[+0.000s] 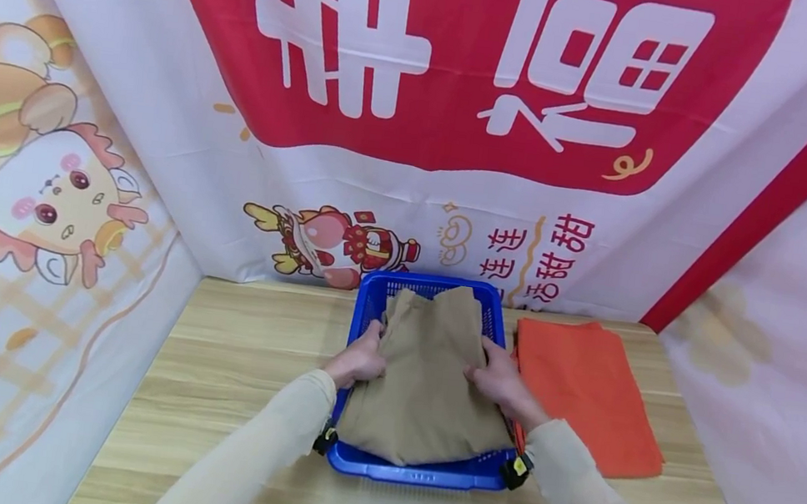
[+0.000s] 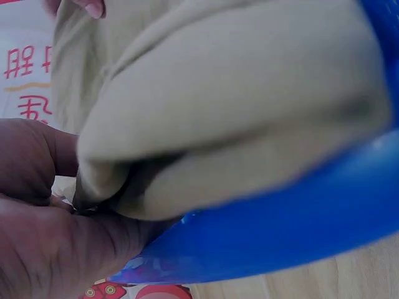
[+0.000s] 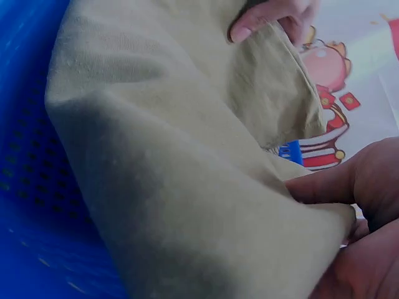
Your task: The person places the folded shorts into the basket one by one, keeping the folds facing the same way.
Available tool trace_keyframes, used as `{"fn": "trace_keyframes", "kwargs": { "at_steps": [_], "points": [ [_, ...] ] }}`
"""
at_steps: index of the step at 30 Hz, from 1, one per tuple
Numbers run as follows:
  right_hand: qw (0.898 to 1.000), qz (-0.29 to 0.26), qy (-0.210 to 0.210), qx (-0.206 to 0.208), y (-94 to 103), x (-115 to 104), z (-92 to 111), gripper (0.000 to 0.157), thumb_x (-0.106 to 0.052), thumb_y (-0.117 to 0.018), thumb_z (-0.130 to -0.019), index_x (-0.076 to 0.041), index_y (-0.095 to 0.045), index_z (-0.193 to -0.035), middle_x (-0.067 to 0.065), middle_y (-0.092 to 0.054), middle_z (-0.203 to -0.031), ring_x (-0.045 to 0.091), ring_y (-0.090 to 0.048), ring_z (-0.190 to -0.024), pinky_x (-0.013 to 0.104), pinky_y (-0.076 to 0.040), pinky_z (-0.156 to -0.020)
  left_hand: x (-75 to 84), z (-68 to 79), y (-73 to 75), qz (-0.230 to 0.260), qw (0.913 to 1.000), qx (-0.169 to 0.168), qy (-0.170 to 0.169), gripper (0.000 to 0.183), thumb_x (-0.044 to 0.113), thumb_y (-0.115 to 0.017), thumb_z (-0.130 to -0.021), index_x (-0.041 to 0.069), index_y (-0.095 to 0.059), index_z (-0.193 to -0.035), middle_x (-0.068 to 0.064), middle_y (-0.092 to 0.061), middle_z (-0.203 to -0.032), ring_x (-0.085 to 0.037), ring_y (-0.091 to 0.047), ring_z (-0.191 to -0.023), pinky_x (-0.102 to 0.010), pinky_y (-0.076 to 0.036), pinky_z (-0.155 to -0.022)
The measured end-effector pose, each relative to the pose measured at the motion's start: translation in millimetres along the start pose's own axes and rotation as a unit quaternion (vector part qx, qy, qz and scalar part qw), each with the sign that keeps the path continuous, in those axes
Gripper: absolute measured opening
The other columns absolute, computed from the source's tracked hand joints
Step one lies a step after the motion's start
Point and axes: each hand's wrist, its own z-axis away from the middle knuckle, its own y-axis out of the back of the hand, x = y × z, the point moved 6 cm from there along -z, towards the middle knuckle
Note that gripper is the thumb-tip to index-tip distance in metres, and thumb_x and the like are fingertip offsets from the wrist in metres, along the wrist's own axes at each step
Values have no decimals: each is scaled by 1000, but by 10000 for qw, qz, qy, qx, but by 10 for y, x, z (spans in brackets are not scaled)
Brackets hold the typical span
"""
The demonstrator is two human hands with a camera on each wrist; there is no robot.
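A khaki folded cloth (image 1: 426,372), perhaps a garment, lies in and over a blue plastic basket (image 1: 414,476). My left hand (image 1: 365,354) pinches its left side, thumb on top, as the left wrist view also shows with the cloth (image 2: 237,93) bunched at the fingers. On the opposite side my right hand (image 1: 498,375) grips the right edge between thumb and fingers. In the right wrist view the cloth (image 3: 162,162) sags between both hands, above the perforated basket wall (image 3: 37,156). Its underside and the basket's floor are mostly hidden.
An orange folded cloth (image 1: 585,400) lies flat on the wooden table (image 1: 227,398), right of the basket. Behind stands a printed fabric backdrop (image 1: 431,146), close to the basket's far rim. More printed fabric hangs at the left and right sides.
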Motion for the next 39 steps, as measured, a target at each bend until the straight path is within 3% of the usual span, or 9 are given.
{"fn": "trace_keyframes", "kwargs": {
  "at_steps": [7, 12, 19, 22, 25, 27, 30, 33, 39],
  "points": [
    [9934, 1139, 105, 6, -74, 28, 20, 75, 1, -65, -91, 3, -29, -156, 31, -44, -149, 44, -47, -134, 57, -44, -104, -6, 9, -82, -850, 9959, -247, 189, 76, -8, -52, -88, -10, -15, -155, -34, -34, -153, -39, -38, -140, -47, -35, -113],
    [9833, 1752, -134, -469, -103, 16, 97, 89, -12, -71, -92, 11, -14, -156, 37, -41, -148, 44, -51, -130, 56, -47, -101, 21, 11, -67, -1643, 9862, -96, 204, 85, -1, -58, -89, -14, -6, -155, -39, -34, -151, -43, -35, -143, -47, -32, -116],
    [9662, 2524, 350, -380, -53, -146, 178, 101, -13, -82, -84, 5, -15, -159, 39, -39, -147, 44, -54, -123, 56, -49, -97, 145, 78, -101, -2370, 9689, 479, -519, 94, -14, -58, -86, 15, -12, -163, -39, -23, -154, -54, -47, -127, -59, -47, -98],
    [9550, 2888, 561, -366, -41, -185, 180, 94, -11, -85, -81, -1, -31, -157, 35, -38, -145, 42, -56, -116, 54, -52, -92, 220, 116, -144, -3224, 9363, 632, -1242, 85, -18, -54, -90, 13, -22, -162, -36, -22, -155, -54, -48, -125, -60, -50, -92],
    [9345, 3394, 947, -499, -36, -216, 165, 83, -14, -90, -76, -5, -48, -147, 27, -38, -143, 38, -51, -116, 52, -52, -93, 258, 145, -196, -4524, 8701, 609, -1857, 68, 0, -67, -93, 5, -39, -154, -30, -32, -155, -49, -45, -132, -59, -47, -99],
    [9095, 3891, 1313, -645, -33, -229, 146, 84, -22, -94, -71, -7, -53, -143, 24, -39, -146, 40, -44, -125, 56, -45, -101, 246, 157, -223, -5270, 8245, 421, -2015, 76, 28, -82, -86, 2, -47, -148, -24, -38, -154, -44, -40, -138, -58, -41, -107],
    [8663, 4609, 1674, -952, -25, -211, 118, 97, -38, -97, -65, -9, -52, -146, 21, -36, -155, 44, -30, -140, 66, -32, -109, 168, 154, -247, -5977, 7808, -68, -1818, 114, 63, -91, -61, 4, -48, -149, -17, -38, -157, -39, -26, -149, -56, -25, -118],
    [8406, 5013, 1580, -1307, -18, -140, 90, 110, -49, -95, -63, -11, -45, -152, 20, -32, -160, 47, -16, -149, 72, -17, -112, 85, 125, -241, -6331, 7593, -295, -1477, 131, 77, -86, -51, 6, -44, -152, -14, -34, -161, -38, -17, -153, -56, -15, -121],
    [8226, 5332, 1171, -1591, -56, 31, 46, 117, -61, -89, -63, -13, -38, -157, 16, -28, -164, 44, -1, -153, 71, 4, -114, -9, 81, -226, -6691, 7338, -331, -1128, 135, 83, -83, -47, 11, -43, -154, -12, -36, -161, -37, -14, -153, -56, -9, -122]
  ]
}}
